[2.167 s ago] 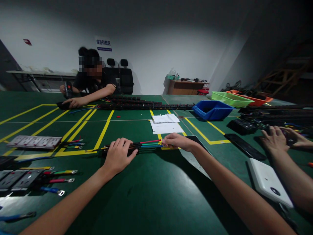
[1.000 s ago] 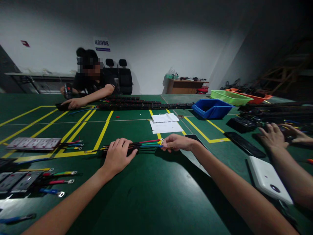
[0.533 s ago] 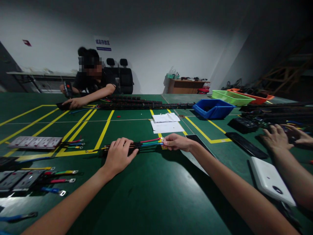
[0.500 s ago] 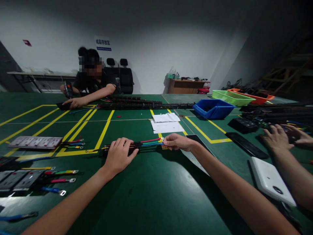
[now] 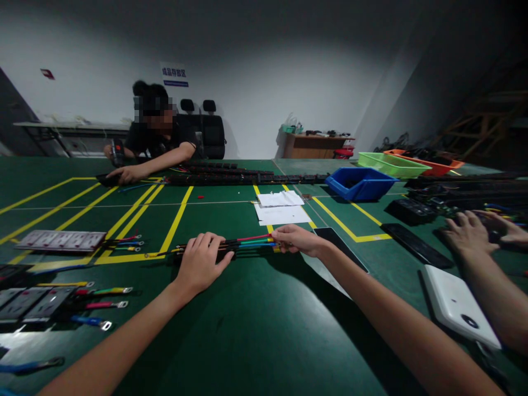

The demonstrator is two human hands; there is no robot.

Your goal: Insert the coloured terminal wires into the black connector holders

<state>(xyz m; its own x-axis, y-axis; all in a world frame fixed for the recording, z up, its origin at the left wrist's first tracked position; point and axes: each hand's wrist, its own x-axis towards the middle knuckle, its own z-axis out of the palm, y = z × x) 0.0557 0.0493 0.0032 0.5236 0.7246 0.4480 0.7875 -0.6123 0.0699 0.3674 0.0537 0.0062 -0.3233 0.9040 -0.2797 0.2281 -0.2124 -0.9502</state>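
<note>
My left hand (image 5: 202, 263) lies over a dark part (image 5: 225, 257) on the green table, its fingers curled across the top and its thumb along the near side. Most of that part is hidden beneath the hand. Red, green and blue wires (image 5: 251, 242) run from it to the right. At their far ends my right hand (image 5: 293, 240) pinches the wire ends between thumb and fingertips, covering the tips. A yellow-sleeved wire with a ring terminal (image 5: 152, 255) sticks out on the left of my left hand.
Socket strips (image 5: 61, 240) with ring-ended leads lie at left. White papers (image 5: 280, 206), a phone (image 5: 342, 250), a blue bin (image 5: 358, 183) and a white device (image 5: 460, 305) are around. A co-worker (image 5: 152, 132) holds a power drill (image 5: 117, 151); another person's hands (image 5: 470, 234) are at right.
My right hand has shifted slightly left at the wire ends and now covers their tips. My left hand stays in place. The co-worker's drill has barely moved.
</note>
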